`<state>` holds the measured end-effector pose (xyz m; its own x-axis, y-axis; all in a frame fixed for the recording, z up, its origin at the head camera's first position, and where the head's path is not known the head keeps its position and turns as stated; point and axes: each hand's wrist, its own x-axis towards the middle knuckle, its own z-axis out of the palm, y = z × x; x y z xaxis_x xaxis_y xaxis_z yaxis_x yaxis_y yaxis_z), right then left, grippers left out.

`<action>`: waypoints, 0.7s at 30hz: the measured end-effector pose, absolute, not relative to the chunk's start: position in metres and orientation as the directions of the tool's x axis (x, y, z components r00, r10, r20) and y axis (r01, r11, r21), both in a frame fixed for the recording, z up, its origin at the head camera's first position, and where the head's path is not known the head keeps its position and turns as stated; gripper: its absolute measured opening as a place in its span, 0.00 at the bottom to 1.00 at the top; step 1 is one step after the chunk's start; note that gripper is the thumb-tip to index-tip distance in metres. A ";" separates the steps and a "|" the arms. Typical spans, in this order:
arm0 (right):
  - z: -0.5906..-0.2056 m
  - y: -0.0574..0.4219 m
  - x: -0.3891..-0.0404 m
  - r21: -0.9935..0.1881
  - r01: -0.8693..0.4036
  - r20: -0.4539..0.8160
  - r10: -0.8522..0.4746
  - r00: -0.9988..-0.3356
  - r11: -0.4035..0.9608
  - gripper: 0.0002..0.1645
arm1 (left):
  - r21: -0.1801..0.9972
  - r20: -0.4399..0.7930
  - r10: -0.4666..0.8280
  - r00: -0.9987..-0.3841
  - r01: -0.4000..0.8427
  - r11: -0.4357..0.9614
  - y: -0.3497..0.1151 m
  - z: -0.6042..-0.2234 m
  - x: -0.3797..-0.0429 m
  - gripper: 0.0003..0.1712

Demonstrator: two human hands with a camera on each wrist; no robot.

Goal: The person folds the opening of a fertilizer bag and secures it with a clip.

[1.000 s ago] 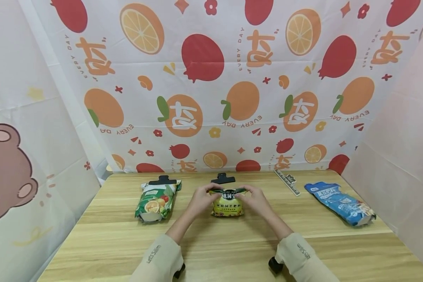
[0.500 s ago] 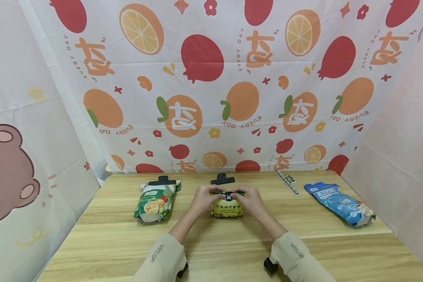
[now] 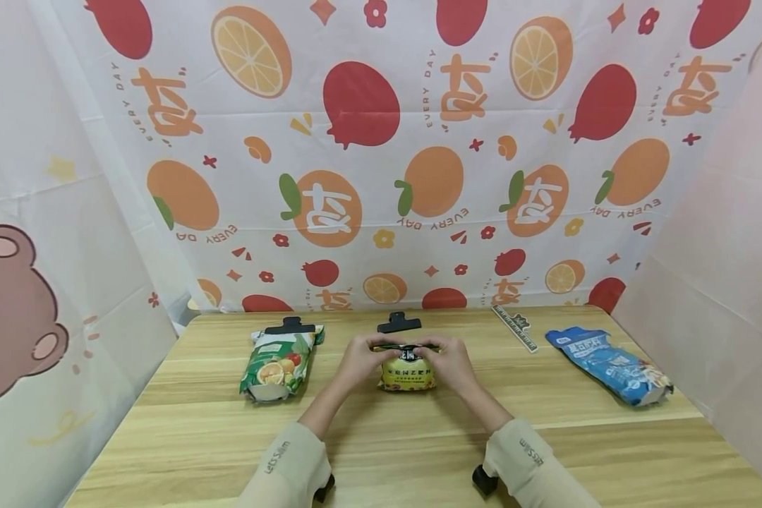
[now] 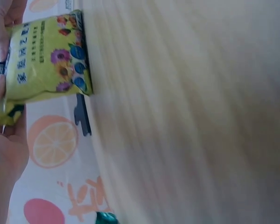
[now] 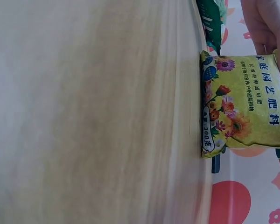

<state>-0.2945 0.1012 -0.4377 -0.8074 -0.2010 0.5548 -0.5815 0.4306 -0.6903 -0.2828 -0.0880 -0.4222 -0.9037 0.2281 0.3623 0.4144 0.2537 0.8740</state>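
A small yellow fertilizer bag (image 3: 408,379) with flowers printed along its base stands upright at the middle of the table. Its top edge is folded over, and both hands pinch that fold. The left hand (image 3: 359,357) grips the left end, thumb in front and fingers behind; the right hand (image 3: 451,358) does likewise at the right end. Both thumbs press on the dark label, covering part of it. In the right wrist view the printed front of the bag (image 5: 245,105) faces the camera. Just behind the bag lies a black clip (image 3: 399,324).
To the left lies a green bag (image 3: 278,363) with a black clip (image 3: 290,325) across its top. A blue bag (image 3: 612,367) lies on the right. A white ruler (image 3: 514,328) is near the wooden table's (image 3: 406,444) back edge, before a fruit-print cloth (image 3: 368,212).
The bag's top has been folded down, so less of its dark label shows. Both thumbs have come closer together. The other bags, the clips and the ruler stay where they were.
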 end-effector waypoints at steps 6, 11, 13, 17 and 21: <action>-0.439 0.105 -0.296 -0.693 -0.572 0.521 -0.242 -0.818 0.439 0.07 | 0.923 0.294 0.203 -0.934 0.332 0.193 -0.098 -0.436 -0.290 0.09; -0.443 0.119 -0.298 -0.773 -0.506 0.446 -0.241 -0.862 0.382 0.09 | 0.930 0.266 0.185 -0.946 0.302 0.209 -0.098 -0.441 -0.292 0.08; -0.444 0.125 -0.298 -0.809 -0.467 0.410 -0.228 -0.883 0.357 0.09 | 0.932 0.247 0.174 -0.953 0.283 0.227 -0.097 -0.440 -0.291 0.07; -0.446 0.131 -0.298 -0.829 -0.442 0.385 -0.223 -0.896 0.344 0.08 | 0.935 0.218 0.151 -0.964 0.251 0.250 -0.097 -0.438 -0.291 0.07; -0.444 0.129 -0.299 -0.845 -0.425 0.378 -0.198 -0.904 0.324 0.06 | 0.933 0.209 0.138 -0.968 0.240 0.267 -0.098 -0.436 -0.292 0.07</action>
